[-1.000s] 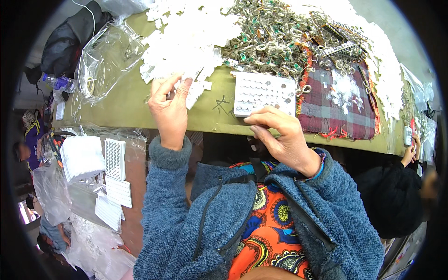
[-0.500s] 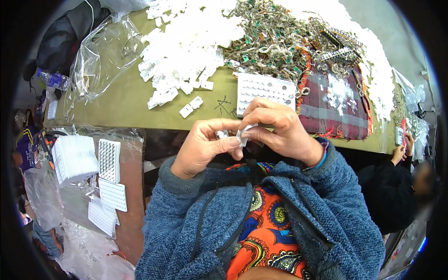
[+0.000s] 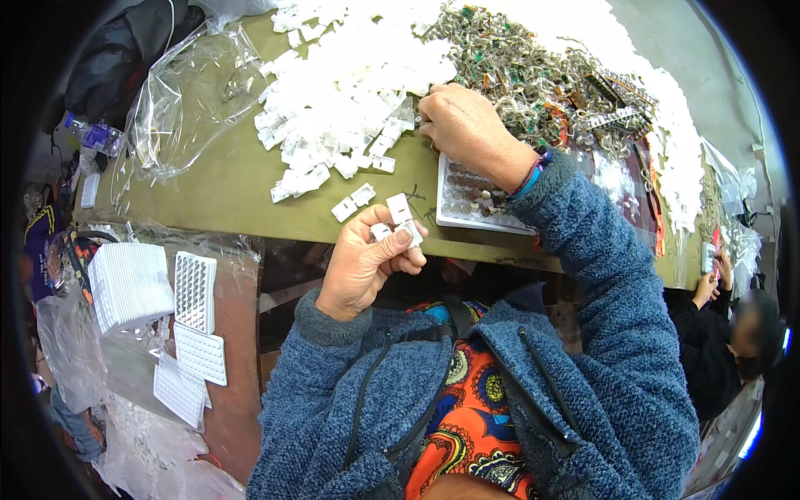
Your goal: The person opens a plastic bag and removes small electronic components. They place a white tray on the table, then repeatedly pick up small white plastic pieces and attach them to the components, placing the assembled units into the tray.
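My left hand (image 3: pixel 362 262) is closed around several small white plastic casings (image 3: pixel 399 208), pinched between thumb and fingers above the table's near edge. My right hand (image 3: pixel 471 129) reaches forward with bent fingers to the border between a heap of white casings (image 3: pixel 333 92) and a tangle of small wired parts (image 3: pixel 508 62). Its fingertips are hidden, so what they grip does not show. Under the right wrist lies a white tray (image 3: pixel 479 223) with round greyish pieces in its hollows. Two loose joined casings (image 3: pixel 353 202) rest on the table beyond the left hand.
A clear plastic bag (image 3: pixel 187 108) lies at the table's left. On a lower brown surface stand stacked white trays (image 3: pixel 132 283) and several flatter ones (image 3: pixel 200 354). A plaid cloth (image 3: pixel 637 200) sits right of the tray. Another person's hands (image 3: pixel 708 287) work at the far right.
My hands have parted. The right has moved forward to the heaps, while the left stays near the table edge, holding the casings. The view has shifted slightly.
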